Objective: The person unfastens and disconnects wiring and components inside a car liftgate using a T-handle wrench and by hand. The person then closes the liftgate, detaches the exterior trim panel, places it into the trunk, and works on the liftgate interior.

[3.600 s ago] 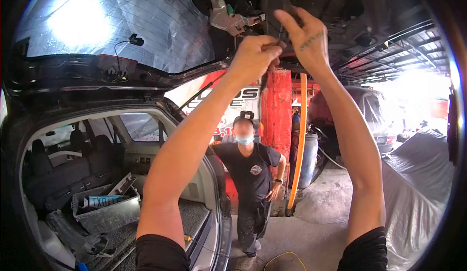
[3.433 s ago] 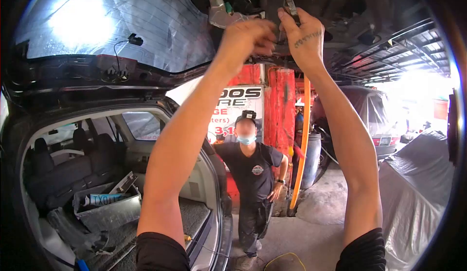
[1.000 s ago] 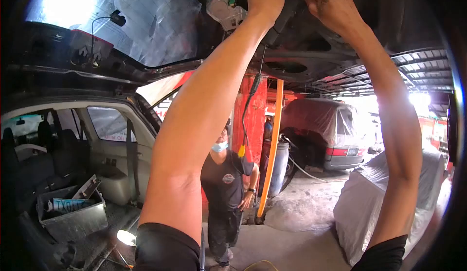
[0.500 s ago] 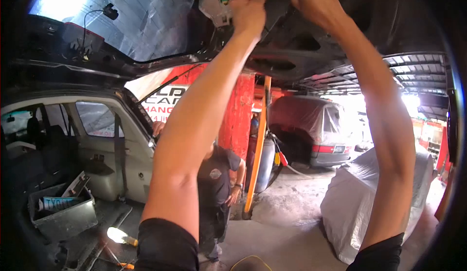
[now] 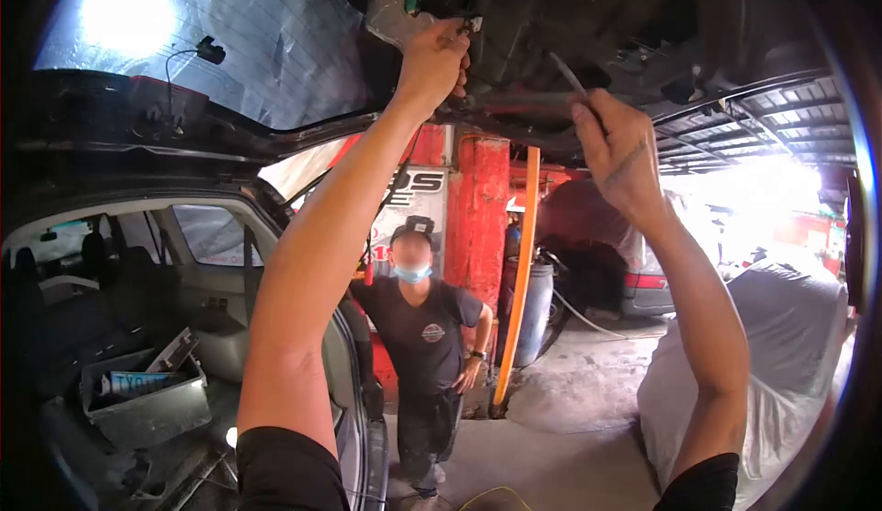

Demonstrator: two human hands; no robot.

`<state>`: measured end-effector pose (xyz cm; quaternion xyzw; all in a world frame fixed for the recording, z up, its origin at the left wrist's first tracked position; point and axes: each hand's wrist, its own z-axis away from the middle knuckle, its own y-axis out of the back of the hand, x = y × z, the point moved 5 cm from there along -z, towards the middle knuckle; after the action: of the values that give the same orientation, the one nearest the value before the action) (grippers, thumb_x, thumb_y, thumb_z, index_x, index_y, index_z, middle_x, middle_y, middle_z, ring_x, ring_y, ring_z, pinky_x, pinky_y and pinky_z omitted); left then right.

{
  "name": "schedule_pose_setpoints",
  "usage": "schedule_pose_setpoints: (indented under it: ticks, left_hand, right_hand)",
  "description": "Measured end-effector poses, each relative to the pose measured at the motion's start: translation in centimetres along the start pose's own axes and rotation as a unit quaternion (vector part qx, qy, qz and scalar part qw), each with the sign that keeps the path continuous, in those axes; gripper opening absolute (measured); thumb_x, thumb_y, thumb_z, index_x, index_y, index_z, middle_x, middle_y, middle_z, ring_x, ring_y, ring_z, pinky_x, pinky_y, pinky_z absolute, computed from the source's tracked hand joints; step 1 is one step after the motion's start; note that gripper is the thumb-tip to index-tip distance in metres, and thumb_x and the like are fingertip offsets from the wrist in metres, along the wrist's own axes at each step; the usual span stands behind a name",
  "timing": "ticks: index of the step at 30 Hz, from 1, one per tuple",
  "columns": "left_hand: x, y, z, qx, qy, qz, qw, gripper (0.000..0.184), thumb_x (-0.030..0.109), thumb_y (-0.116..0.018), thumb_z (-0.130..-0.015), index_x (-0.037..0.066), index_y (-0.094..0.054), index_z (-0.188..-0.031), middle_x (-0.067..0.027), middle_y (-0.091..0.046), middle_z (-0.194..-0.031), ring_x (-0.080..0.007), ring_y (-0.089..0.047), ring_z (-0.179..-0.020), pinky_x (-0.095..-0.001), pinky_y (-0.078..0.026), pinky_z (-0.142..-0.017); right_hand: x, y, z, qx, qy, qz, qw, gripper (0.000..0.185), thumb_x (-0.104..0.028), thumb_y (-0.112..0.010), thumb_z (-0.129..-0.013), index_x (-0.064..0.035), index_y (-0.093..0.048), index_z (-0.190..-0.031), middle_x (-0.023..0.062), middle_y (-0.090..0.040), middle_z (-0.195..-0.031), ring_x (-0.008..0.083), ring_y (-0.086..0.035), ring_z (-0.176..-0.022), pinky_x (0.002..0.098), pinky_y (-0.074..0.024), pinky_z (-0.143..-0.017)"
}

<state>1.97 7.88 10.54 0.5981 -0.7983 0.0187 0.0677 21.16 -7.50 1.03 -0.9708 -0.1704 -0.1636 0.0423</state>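
Head view shows the right hand [image 5: 625, 148] pinching a slim tool [image 5: 567, 74] below the raised tailgate [image 5: 726, 43]. The left hand [image 5: 430, 68] curls at the metal bracket [image 5: 393, 21]; its grip cannot be told. Beyond, a person [image 5: 424, 336] stands near a red pillar [image 5: 480, 235].

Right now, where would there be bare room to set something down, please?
The concrete floor looks bare between the standing person and the grey cover, beyond the yellow cord. It is crowded in the car boot, around the grey bin, and overhead, where the left hand is beside the metal bracket.
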Motion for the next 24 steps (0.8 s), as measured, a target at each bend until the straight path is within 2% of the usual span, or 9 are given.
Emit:
schedule_pose_setpoints:
  ticks: [5, 7, 8, 9, 11, 16, 18, 20, 24]
  left_hand:
    - [4.5, -0.5, -0.1, 0.057, -0.13, -0.143, 0.98, 0.044, 0.016, -0.058, -0.102, 0.003, -0.05, -0.144, -0.0062, -0.063, -0.077, -0.0124, -0.058, -0.053, -0.0278, -0.046, -0.044]
    - [6.7, -1.6, 0.0, 0.04, -0.114, -0.229, 0.966, 0.048, 0.015, -0.058, -0.097, -0.006, -0.052, -0.14, -0.0072, -0.066, -0.081, -0.0217, -0.063, -0.066, -0.0393, -0.053, -0.067]
    - [6.9, -2.2, 0.2, 0.013, -0.033, -0.227, 0.973, 0.063, 0.018, -0.055, -0.1, -0.003, -0.03, -0.155, -0.0155, -0.065, -0.095, -0.0332, -0.066, -0.079, -0.0457, -0.055, -0.081]
    - [6.0, -2.0, 0.6, 0.012, -0.029, -0.238, 0.971, 0.063, 0.018, -0.055, -0.1, -0.003, -0.03, -0.155, -0.0155, -0.065, -0.095, -0.0332, -0.066, -0.079, -0.0457, -0.055, -0.081]
    - [2.8, -1.8, 2.0, -0.065, -0.055, -0.182, 0.98, 0.046, 0.017, -0.058, -0.101, 0.001, -0.05, -0.143, -0.008, -0.065, -0.077, -0.0124, -0.058, -0.05, -0.0282, -0.046, -0.044]
    - [-2.9, -1.0, 13.2, -0.1, 0.119, -0.154, 0.976, 0.04, 0.024, -0.058, -0.104, -0.004, -0.058, -0.132, -0.005, -0.065, -0.075, -0.0129, -0.064, -0.066, -0.0283, -0.052, -0.061]
    - [-2.0, -0.2, 17.2, -0.019, 0.186, -0.025, 0.982, 0.041, 0.028, -0.057, -0.105, -0.004, -0.06, -0.131, -0.0059, -0.064, -0.076, -0.0141, -0.065, -0.071, -0.0299, -0.053, -0.066]
    - [-1.1, 1.2, 19.8, -0.005, 0.182, 0.013, 0.983, 0.041, 0.027, -0.059, -0.105, -0.002, -0.058, -0.134, -0.005, -0.065, -0.082, -0.0147, -0.066, -0.075, -0.0305, -0.056, -0.071]
    - [1.2, 2.1, 23.2, 0.049, 0.134, -0.115, 0.983, 0.042, 0.015, -0.065, -0.101, -0.003, -0.054, -0.137, -0.0041, -0.066, -0.085, -0.013, -0.066, -0.078, -0.0287, -0.056, -0.076]
  right_hand:
    - [-0.7, -3.1, 3.0, 0.019, 0.05, -0.117, 0.992, 0.016, -0.011, -0.061, -0.097, -0.0011, -0.068, -0.107, 0.0245, -0.068, -0.091, 0.0443, -0.067, -0.084, 0.048, -0.0538, -0.071]
    - [-0.8, -4.4, 4.6, 0.008, 0.093, -0.109, 0.99, 0.017, -0.009, -0.06, -0.097, -0.0017, -0.068, -0.111, 0.0239, -0.069, -0.092, 0.0435, -0.068, -0.085, 0.0478, -0.0543, -0.07]
    - [-0.3, -5.2, 5.7, 0.028, 0.116, -0.134, 0.984, 0.021, -0.011, -0.061, -0.097, -0.0031, -0.067, -0.115, 0.0225, -0.07, -0.093, 0.0422, -0.068, -0.084, 0.0481, -0.0543, -0.069]
    - [-0.2, -5.1, 6.5, 0.031, 0.111, -0.145, 0.983, 0.021, -0.011, -0.061, -0.097, -0.0031, -0.067, -0.115, 0.0225, -0.07, -0.093, 0.0422, -0.068, -0.084, 0.0481, -0.0543, -0.069]
    - [0.8, -5.4, 8.5, -0.031, -0.017, -0.179, 0.983, 0.023, -0.015, -0.06, -0.101, 0.0025, -0.068, -0.113, 0.0239, -0.069, -0.088, 0.0378, -0.07, -0.078, 0.0415, -0.0535, -0.069]
    - [5.5, -9.0, 16.2, -0.039, -0.119, -0.249, 0.96, 0.031, -0.017, -0.051, -0.102, 0.0024, -0.068, -0.119, 0.0166, -0.061, -0.075, 0.0233, -0.062, -0.063, 0.0344, -0.0478, -0.061]
    - [6.5, -11.1, 20.3, -0.081, -0.174, -0.295, 0.936, 0.028, -0.016, -0.053, -0.101, 0.0007, -0.068, -0.118, 0.0178, -0.063, -0.076, 0.0294, -0.064, -0.065, 0.0382, -0.0492, -0.062]
    - [6.5, -13.2, 24.3, -0.126, -0.227, -0.338, 0.905, 0.025, -0.014, -0.056, -0.099, -0.0009, -0.068, -0.116, 0.0189, -0.064, -0.077, 0.0354, -0.066, -0.067, 0.0419, -0.0506, -0.062]
    - [5.5, -18.9, 32.9, -0.208, -0.294, -0.472, 0.805, 0.027, -0.014, -0.057, -0.1, -0.0004, -0.069, -0.121, 0.0107, -0.062, -0.071, 0.0201, -0.061, -0.062, 0.036, -0.0496, -0.062]
